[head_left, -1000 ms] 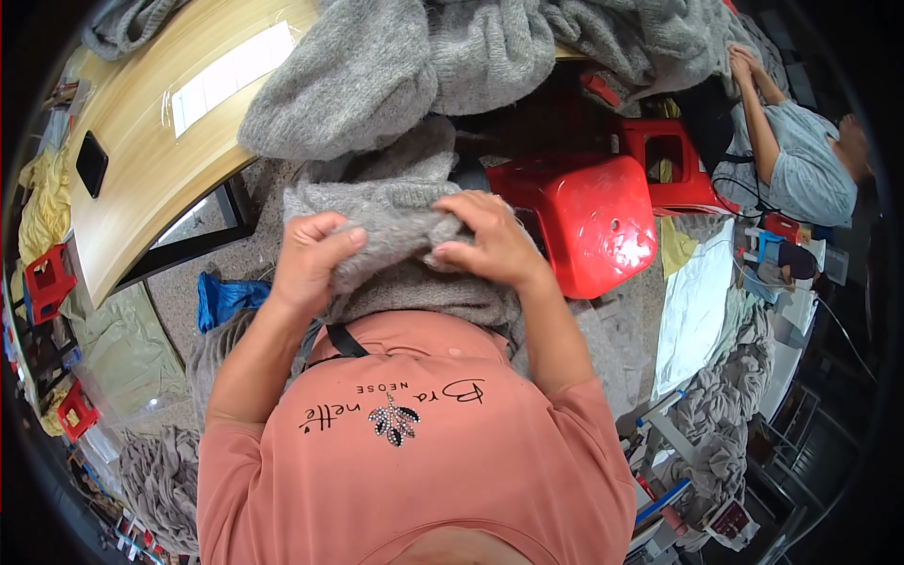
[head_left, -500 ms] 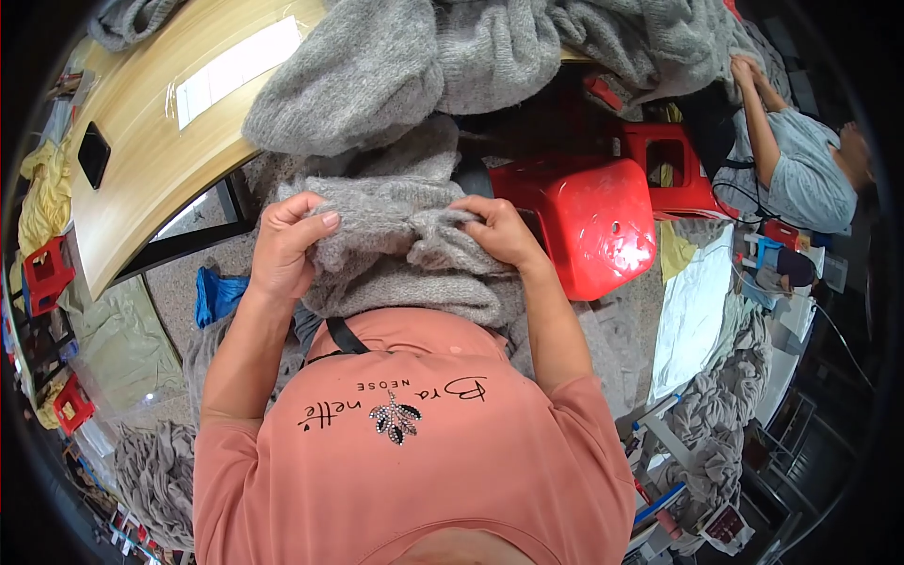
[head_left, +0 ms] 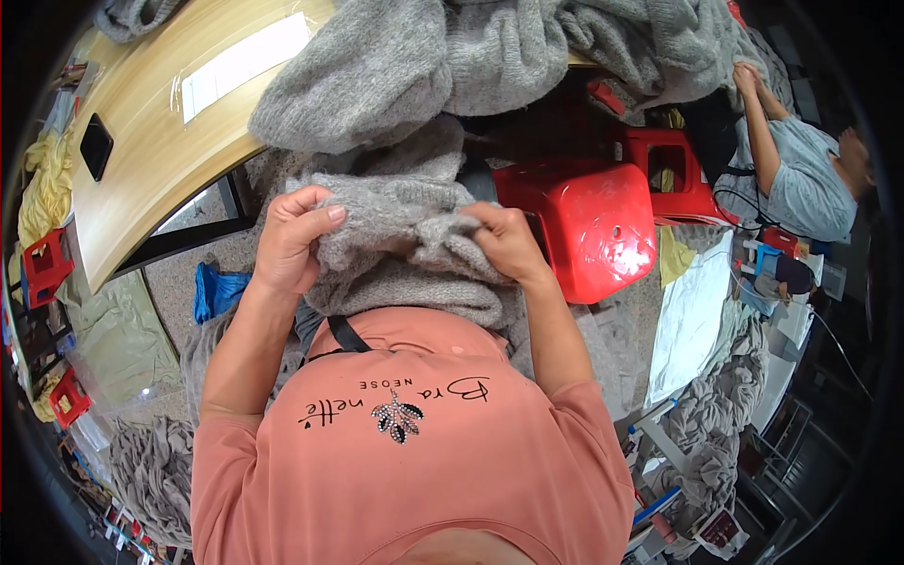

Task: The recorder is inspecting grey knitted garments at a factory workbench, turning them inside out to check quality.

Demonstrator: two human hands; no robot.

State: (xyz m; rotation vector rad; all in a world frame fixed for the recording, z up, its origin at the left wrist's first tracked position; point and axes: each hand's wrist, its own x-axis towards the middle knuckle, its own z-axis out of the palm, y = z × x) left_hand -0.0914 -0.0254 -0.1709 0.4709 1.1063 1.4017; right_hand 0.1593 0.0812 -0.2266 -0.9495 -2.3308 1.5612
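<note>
A fuzzy grey knitted garment [head_left: 386, 212] lies bunched over my lap, its upper part raised between my two hands. On the left, my left hand [head_left: 298, 237] is closed on the knit, thumb on top and fingers beneath. My right hand [head_left: 504, 242] pinches a gathered fold at the other side; its fingertips are partly hidden in the wool. A ribbed band shows along the far edge of the held part. More grey knitwear [head_left: 353, 80] hangs over the table edge just beyond.
A wooden table [head_left: 141, 160] with a black phone [head_left: 96, 147] and a white paper [head_left: 240, 66] stands at the far left. Red plastic stools [head_left: 593, 226] are close on my right. Another person [head_left: 796, 169] sits at the far right. Piled grey garments [head_left: 151, 476] lie behind on both sides.
My right hand has shifted slightly, and the fold in it is turned a little toward me. The left hand keeps its grip. The view has moved very slightly.
</note>
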